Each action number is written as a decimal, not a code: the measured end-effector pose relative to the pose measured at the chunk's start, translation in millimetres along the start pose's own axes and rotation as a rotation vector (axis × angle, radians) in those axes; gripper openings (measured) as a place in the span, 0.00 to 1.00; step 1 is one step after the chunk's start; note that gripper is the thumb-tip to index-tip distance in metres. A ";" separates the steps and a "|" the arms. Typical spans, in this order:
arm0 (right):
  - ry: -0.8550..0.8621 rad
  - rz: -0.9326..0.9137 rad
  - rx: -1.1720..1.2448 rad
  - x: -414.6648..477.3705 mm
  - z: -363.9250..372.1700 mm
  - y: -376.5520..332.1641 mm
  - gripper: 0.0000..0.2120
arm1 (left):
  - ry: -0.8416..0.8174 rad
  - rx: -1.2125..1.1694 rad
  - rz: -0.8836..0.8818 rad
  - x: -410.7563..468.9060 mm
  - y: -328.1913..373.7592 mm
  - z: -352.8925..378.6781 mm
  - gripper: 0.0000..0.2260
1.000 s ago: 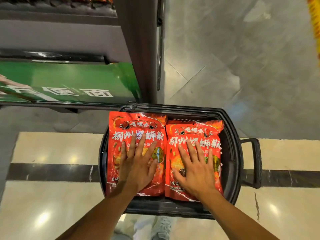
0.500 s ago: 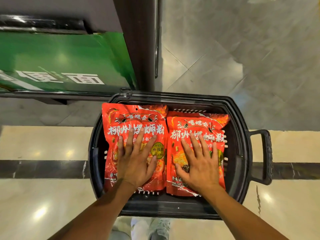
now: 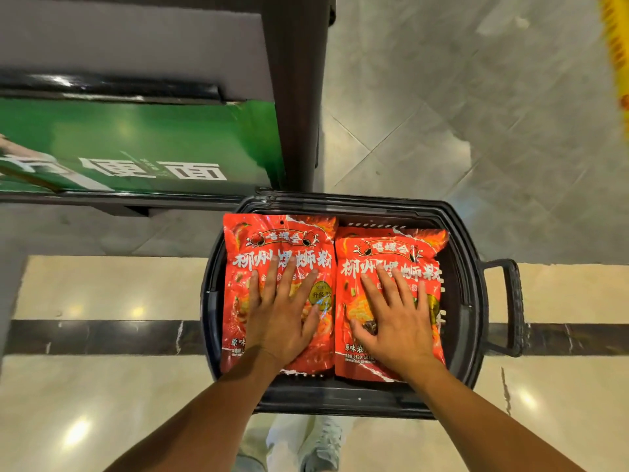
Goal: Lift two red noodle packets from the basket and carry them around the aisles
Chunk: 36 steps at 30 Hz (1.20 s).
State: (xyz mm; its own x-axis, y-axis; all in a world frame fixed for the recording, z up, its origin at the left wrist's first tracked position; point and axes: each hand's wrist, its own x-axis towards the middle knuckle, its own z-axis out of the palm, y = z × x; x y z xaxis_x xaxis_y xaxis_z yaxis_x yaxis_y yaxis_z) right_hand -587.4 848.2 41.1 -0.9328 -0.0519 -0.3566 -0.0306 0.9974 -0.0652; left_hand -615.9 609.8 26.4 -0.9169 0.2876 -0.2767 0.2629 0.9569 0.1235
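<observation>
Two red packets lie side by side in a black basket (image 3: 476, 301) on the floor. The left hand (image 3: 282, 318) presses flat on the left packet (image 3: 272, 240), fingers straight and spread, gripping nothing. The right hand (image 3: 396, 321) lies likewise on the right packet (image 3: 391, 253). A green sign (image 3: 143, 144) sits at 10 o'clock.

basket (image 3: 474, 301) pretty much full, two red packs (image 3: 277, 240) (image 3: 391, 247) side by side covering the floor, slim gap at the far right wall, handle (image 3: 510, 308) sticking out right, shelf (image 3: 136, 144) crowding far left, open floor (image 3: 476, 114) far right
</observation>
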 end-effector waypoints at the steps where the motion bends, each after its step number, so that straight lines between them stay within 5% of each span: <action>1: -0.018 0.009 0.007 0.1 -6.6 -2.5 0.41 | -0.015 0.000 0.007 -0.7 -1.2 -4.6 0.28; 9: -0.126 0.029 0.008 17.9 -106.3 -31.6 0.32 | -0.028 0.028 0.095 -1.0 -17.1 -80.2 0.27; 20: 0.264 -0.104 0.018 17.1 -371.9 -129.6 0.27 | 0.205 0.005 0.105 -1.7 -81.8 -346.3 0.25; 28: 0.430 -0.228 -0.073 -39.2 -555.1 -254.1 0.29 | 0.388 0.103 -0.039 -101.2 -185.1 -540.9 0.26; 36: 0.650 -0.473 -0.071 -96.6 -639.6 -417.9 0.38 | 0.602 0.143 -0.379 -271.0 -321.1 -632.9 0.28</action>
State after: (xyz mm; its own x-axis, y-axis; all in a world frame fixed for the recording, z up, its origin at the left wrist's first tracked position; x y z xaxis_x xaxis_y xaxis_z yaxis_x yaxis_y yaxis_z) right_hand -714.1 468.3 698.9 -0.8368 -0.4522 0.3089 -0.4771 0.8788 -0.0059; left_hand -641.9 198.9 664.9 -0.9482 -0.0979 0.3022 -0.1070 0.9942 -0.0138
